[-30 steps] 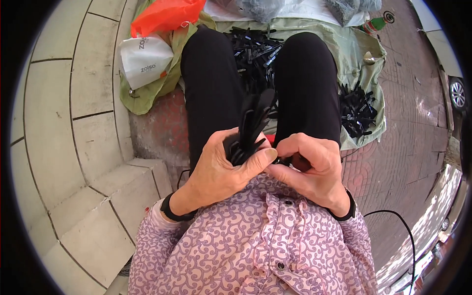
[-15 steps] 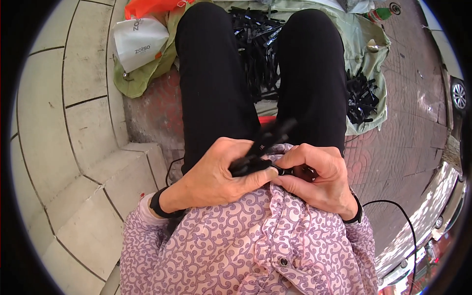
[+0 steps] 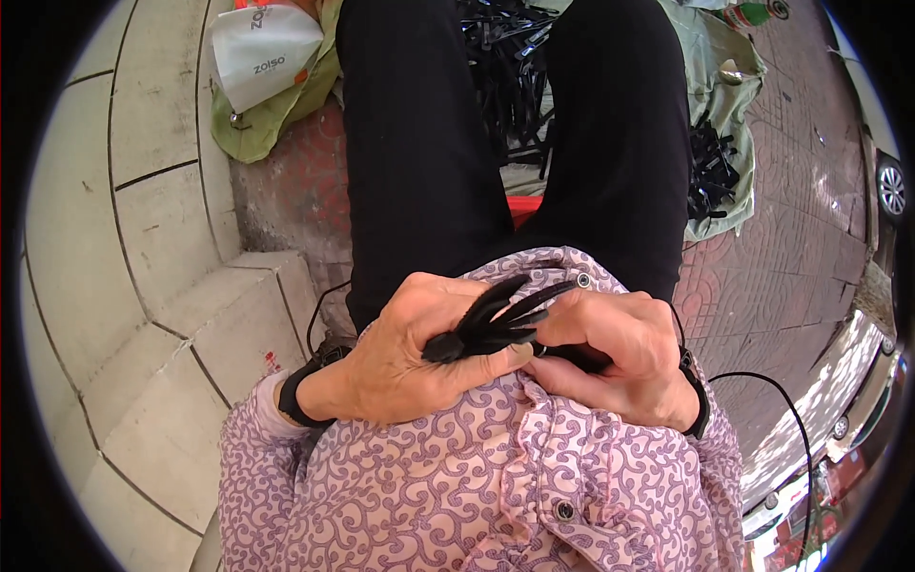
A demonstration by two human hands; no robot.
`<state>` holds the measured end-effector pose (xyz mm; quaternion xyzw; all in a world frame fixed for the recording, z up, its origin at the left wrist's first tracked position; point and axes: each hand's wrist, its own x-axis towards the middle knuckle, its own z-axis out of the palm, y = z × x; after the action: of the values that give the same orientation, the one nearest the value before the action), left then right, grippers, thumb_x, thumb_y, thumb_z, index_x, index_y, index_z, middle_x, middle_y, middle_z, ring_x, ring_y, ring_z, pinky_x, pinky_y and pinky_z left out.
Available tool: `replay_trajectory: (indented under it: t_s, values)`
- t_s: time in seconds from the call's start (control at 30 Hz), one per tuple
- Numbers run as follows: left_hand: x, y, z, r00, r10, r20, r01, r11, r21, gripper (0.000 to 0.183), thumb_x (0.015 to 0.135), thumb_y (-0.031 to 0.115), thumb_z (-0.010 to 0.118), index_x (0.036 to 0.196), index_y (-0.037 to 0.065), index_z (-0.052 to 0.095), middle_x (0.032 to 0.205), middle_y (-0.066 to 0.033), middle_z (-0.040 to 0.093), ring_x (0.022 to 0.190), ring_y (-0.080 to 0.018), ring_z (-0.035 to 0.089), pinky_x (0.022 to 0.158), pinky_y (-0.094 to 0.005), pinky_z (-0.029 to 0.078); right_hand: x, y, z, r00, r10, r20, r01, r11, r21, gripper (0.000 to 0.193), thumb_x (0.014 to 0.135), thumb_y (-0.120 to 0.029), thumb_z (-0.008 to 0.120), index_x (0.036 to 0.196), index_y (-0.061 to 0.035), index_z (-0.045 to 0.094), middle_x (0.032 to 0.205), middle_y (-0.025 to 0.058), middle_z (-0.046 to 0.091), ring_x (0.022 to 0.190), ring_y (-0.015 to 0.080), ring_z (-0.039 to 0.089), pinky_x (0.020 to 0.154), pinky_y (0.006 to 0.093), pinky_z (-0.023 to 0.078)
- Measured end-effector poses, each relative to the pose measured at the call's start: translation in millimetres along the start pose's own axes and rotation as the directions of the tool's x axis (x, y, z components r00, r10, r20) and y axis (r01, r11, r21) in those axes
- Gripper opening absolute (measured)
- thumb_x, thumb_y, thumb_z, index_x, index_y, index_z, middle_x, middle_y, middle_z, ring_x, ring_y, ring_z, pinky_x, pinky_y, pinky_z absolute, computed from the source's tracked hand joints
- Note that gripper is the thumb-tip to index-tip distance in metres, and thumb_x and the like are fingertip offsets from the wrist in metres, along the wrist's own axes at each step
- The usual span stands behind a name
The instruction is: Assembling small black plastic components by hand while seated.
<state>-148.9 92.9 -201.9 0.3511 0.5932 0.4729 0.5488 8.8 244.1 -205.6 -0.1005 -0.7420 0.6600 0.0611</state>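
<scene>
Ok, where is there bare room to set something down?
Bare room: the paving between the green sheet and the parked car, and the reddish ground between the pale stone step and the left leg. Crowded: between both legs, heaped with black pieces, and around the left hand and right hand.

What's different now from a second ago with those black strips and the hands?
The black strips stuck up away from the person; now they tip and fan rightward, toward the right hand. The view shifted too, so the white bag sits higher in the picture. The left hand still holds the strips, with the right hand close beside it.
</scene>
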Motion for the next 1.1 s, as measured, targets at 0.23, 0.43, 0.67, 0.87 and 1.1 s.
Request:
replay_trajectory:
  t_s: [0.23, 0.43, 0.67, 0.87, 1.1]
  values:
    - [-5.5, -5.2, 2.7, 1.0, -0.024, -0.01, 0.023, 0.997, -0.074, 0.016, 0.082, 0.009, 0.075, 0.087, -0.004, 0.068, 0.072, -0.0094, 0.064, 0.06, -0.018, 0.059, 0.056, -0.0315, 0.043, -5.6, 3.0, 2.4, 0.999, 0.014, -0.029, -0.01, 0.992, 0.126, 0.017, 0.074, 0.002, 0.076, 0.085, 0.0019, 0.062, 0.07, 0.0109, 0.061, 0.062, 0.024, 0.065, 0.051, 0.0312, 0.048]
    - [-5.2, -6.5, 4.9, 0.999, -0.037, -0.032, 0.033, 0.993, -0.11, 0.016, 0.082, 0.011, 0.075, 0.084, -0.003, 0.068, 0.071, -0.0082, 0.066, 0.059, -0.0173, 0.059, 0.055, -0.0317, 0.042, -9.1, 0.3, 2.8, 0.999, -0.01, -0.052, 0.012, 1.0, 0.024, 0.017, 0.074, 0.003, 0.076, 0.085, 0.0031, 0.063, 0.074, 0.0112, 0.064, 0.064, 0.0247, 0.067, 0.054, 0.0312, 0.05]
    - [-12.6, -17.1, 10.0, 0.99, -0.12, -0.073, 0.109, 0.984, -0.141, 0.016, 0.081, 0.013, 0.077, 0.082, 0.0, 0.069, 0.07, -0.0056, 0.066, 0.058, -0.0153, 0.058, 0.055, -0.0308, 0.04, -10.0, 3.1, 0.6, 0.998, -0.006, -0.061, 0.013, 0.994, 0.108, 0.017, 0.074, 0.003, 0.076, 0.086, 0.0036, 0.064, 0.075, 0.0118, 0.065, 0.064, 0.0234, 0.067, 0.053, 0.0302, 0.05]
    - [-4.7, -6.1, 6.1, 0.976, -0.218, -0.03, 0.197, 0.926, -0.321, 0.016, 0.084, 0.014, 0.076, 0.08, 0.001, 0.068, 0.069, -0.0012, 0.064, 0.063, -0.0091, 0.058, 0.057, -0.0248, 0.042, -11.7, 6.0, 2.3, 0.997, 0.018, -0.081, -0.012, 0.997, 0.071, 0.017, 0.075, 0.001, 0.077, 0.087, 0.0028, 0.065, 0.075, 0.0108, 0.065, 0.06, 0.0197, 0.065, 0.051, 0.028, 0.048]
    - [1.8, -2.4, 4.1, 0.977, -0.212, -0.02, 0.191, 0.916, -0.353, 0.016, 0.087, 0.014, 0.074, 0.081, 0.0, 0.068, 0.07, -0.0012, 0.065, 0.065, -0.0081, 0.059, 0.061, -0.0225, 0.045, -7.3, 0.9, -9.3, 0.99, 0.132, -0.047, -0.127, 0.988, 0.087, 0.019, 0.075, -0.002, 0.08, 0.088, 0.0015, 0.067, 0.073, 0.0091, 0.065, 0.054, 0.0118, 0.058, 0.048, 0.0243, 0.042]
